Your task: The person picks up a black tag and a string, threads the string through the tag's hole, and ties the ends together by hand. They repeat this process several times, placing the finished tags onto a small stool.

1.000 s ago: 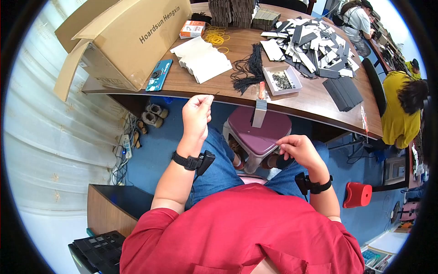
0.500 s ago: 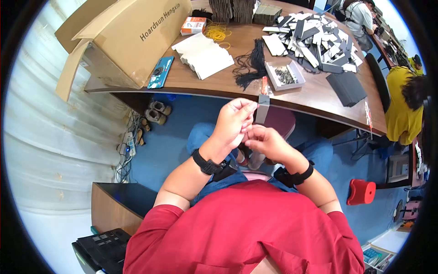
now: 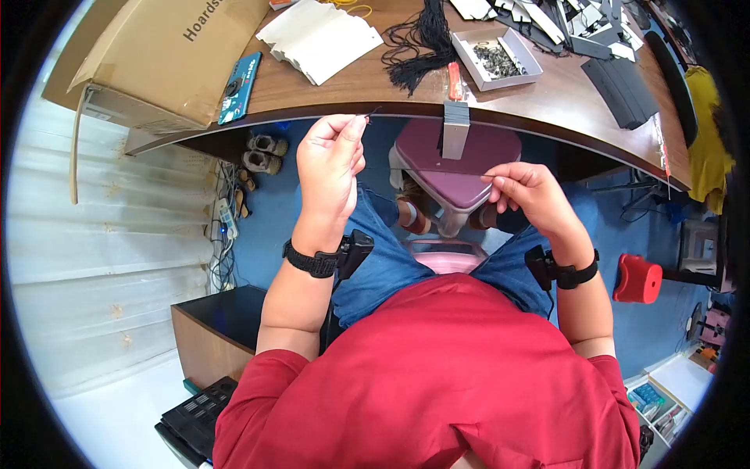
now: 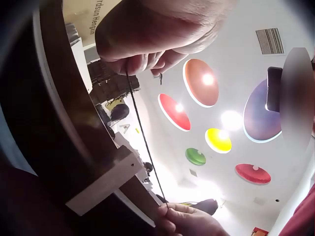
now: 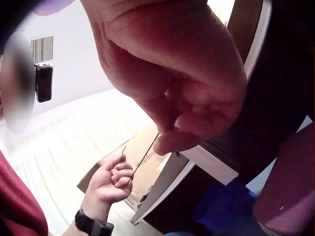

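A thin dark cord (image 4: 142, 130) runs straight between the two hands in the left wrist view. The left hand (image 3: 332, 168) pinches one end between thumb and curled fingers, with a short dark tip sticking out above. At the other end, the right hand (image 3: 533, 197) pinches the cord between thumb and forefinger; the right wrist view shows the cord (image 5: 144, 160) leaving its fingertips. Both hands are held up in front of the table edge. Between and beyond them, a grey-white block (image 3: 455, 134) with a dark top juts from the table's edge.
On the wooden table (image 3: 351, 98) lie white sheets (image 3: 320, 39), black cords (image 3: 426, 47), a white tray of small parts (image 3: 496, 61) and a dark stack (image 3: 621, 92). A cardboard box (image 3: 168, 59) stands left. Below are a purple stool (image 3: 476, 168) and a red stool (image 3: 638, 279).
The hands came together half a second ago and are now wide apart again, the left hand to the left and the right hand to the right. The head view has tilted lower.
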